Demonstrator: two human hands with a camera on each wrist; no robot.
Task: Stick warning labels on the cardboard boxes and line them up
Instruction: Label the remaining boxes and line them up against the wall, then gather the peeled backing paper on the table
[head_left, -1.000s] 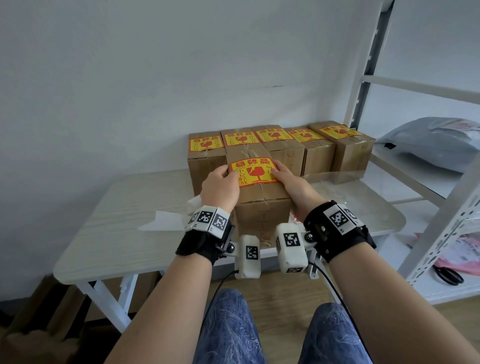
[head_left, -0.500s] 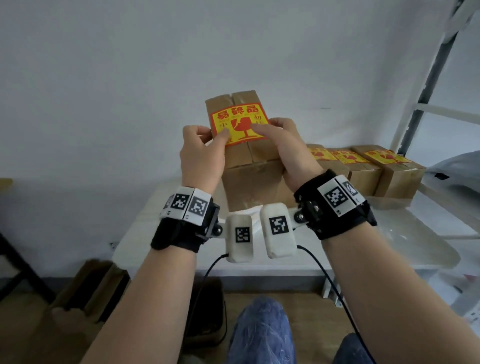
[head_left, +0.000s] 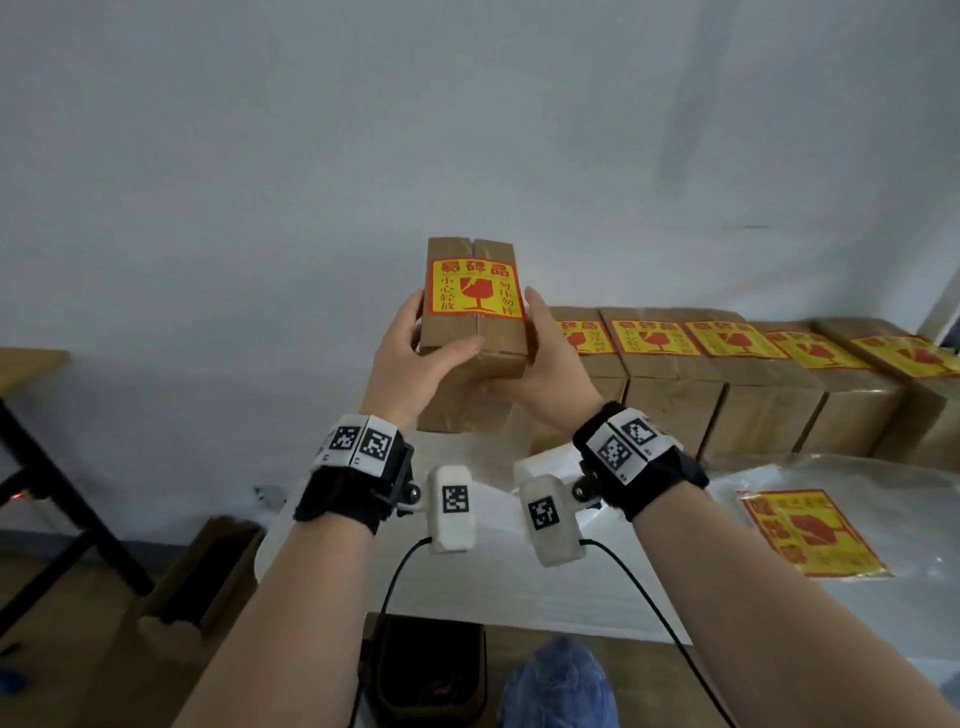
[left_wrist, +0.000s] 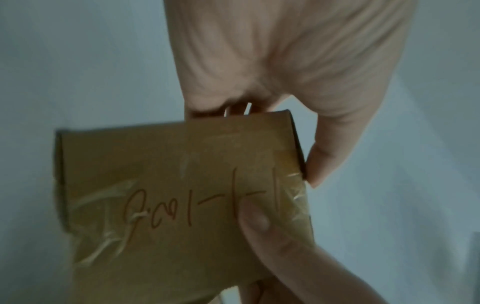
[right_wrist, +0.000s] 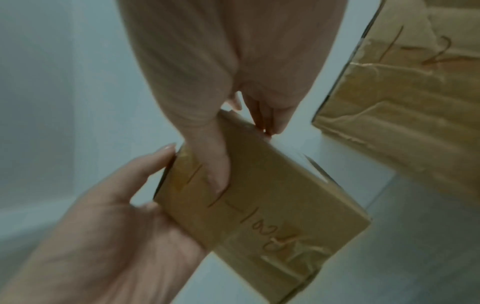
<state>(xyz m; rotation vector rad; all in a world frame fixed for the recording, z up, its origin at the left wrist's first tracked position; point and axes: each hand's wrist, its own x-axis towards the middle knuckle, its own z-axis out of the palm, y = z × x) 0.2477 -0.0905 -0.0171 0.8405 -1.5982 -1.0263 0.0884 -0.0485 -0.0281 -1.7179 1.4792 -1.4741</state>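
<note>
Both my hands hold a brown cardboard box (head_left: 470, 343) up in the air, left of the row and above the table's left end. A yellow and red warning label (head_left: 474, 288) is stuck on its upper face. My left hand (head_left: 423, 338) grips the left side with its thumb on the near face. On the right side is my right hand (head_left: 543, 345), fingers up along the edge. In the left wrist view the box (left_wrist: 182, 205) shows a taped face with red handwriting. The right wrist view has my right thumb lying on that written face of the box (right_wrist: 272, 205).
A row of labelled boxes (head_left: 727, 374) lines the wall on the white table (head_left: 519, 587). A sheet of spare labels (head_left: 810, 530) lies on clear film at the right. Cartons (head_left: 202, 587) and a dark table leg (head_left: 62, 499) stand on the floor to the left.
The box has come up off the table and moved left of the row. My hands have shifted from pressing the label to gripping the box's sides. The view has turned left.
</note>
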